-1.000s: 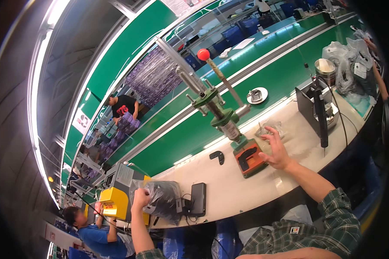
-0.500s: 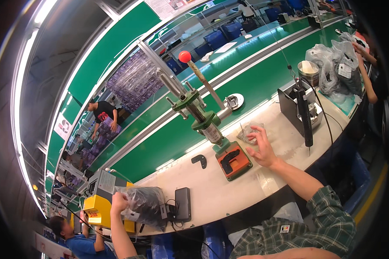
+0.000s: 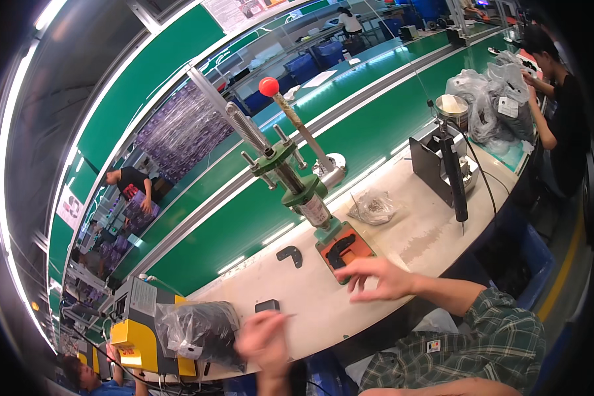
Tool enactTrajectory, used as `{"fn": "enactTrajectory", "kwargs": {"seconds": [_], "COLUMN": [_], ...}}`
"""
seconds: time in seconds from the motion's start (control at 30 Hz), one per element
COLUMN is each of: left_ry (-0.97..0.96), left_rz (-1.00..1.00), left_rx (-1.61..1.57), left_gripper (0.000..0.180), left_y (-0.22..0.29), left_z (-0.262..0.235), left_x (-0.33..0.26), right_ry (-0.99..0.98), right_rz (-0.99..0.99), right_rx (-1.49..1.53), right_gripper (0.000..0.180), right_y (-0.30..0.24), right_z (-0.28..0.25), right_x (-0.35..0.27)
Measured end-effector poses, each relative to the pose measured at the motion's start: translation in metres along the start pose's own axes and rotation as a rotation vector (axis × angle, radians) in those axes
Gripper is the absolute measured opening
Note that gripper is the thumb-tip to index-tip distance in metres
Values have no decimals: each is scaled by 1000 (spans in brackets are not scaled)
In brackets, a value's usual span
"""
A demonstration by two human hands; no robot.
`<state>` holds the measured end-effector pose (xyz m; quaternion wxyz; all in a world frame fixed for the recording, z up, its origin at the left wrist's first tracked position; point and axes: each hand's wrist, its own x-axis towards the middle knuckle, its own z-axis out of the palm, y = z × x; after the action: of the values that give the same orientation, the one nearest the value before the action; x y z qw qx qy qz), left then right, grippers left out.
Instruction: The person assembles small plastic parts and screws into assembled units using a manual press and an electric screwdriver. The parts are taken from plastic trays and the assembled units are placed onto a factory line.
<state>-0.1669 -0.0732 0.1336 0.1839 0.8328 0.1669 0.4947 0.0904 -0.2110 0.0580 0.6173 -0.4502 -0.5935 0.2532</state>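
Observation:
My left hand (image 3: 265, 340) is smeared by motion over the front edge of the bench, in front of a dark box (image 3: 267, 305) that it partly hides. Its fingers are too blurred to show whether they hold anything. My right hand (image 3: 384, 280) is open, palm down, fingers apart and slightly bent. Its fingertips are by the front corner of an orange fixture (image 3: 360, 248), where a black curved plastic part (image 3: 340, 251) lies. Above the fixture stands a green lever press (image 3: 303, 188) with a red ball knob (image 3: 268, 86). Another black angled part (image 3: 289, 255) lies left of it.
A clear bag of small parts (image 3: 374, 207) lies right of the press. A black electric screwdriver (image 3: 453, 178) hangs beside a dark open box (image 3: 429, 168). A plastic-wrapped dark bundle (image 3: 201, 330) sits near a yellow-grey machine (image 3: 135, 336). A co-worker (image 3: 567, 125) works at far right.
My right hand has come from beside the small-parts bag toward the fixture's front. My left hand has moved right, from the wrapped bundle to the dark box. The press lever has swung lower at its pivot end.

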Motion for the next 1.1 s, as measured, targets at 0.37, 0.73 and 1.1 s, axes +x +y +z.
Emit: {"fn": "enactTrajectory", "kwargs": {"seconds": [0.37,0.73,1.1], "left_ry": [68,-13,-138], "left_rz": [-682,-182,126], "left_rx": [-912,-188,-115], "left_gripper": [17,11,14], "left_y": [-77,-117,-113], "left_z": [159,181,178], "left_x": [-4,-13,-12], "right_ry": [290,51,-237], "right_rz": [425,-524,-597], "right_rx": [330,-1139,-1338], "right_gripper": [27,31,29], "right_y": [58,80,82], "right_z": [-33,-56,-54], "right_x": [6,44,62]}}
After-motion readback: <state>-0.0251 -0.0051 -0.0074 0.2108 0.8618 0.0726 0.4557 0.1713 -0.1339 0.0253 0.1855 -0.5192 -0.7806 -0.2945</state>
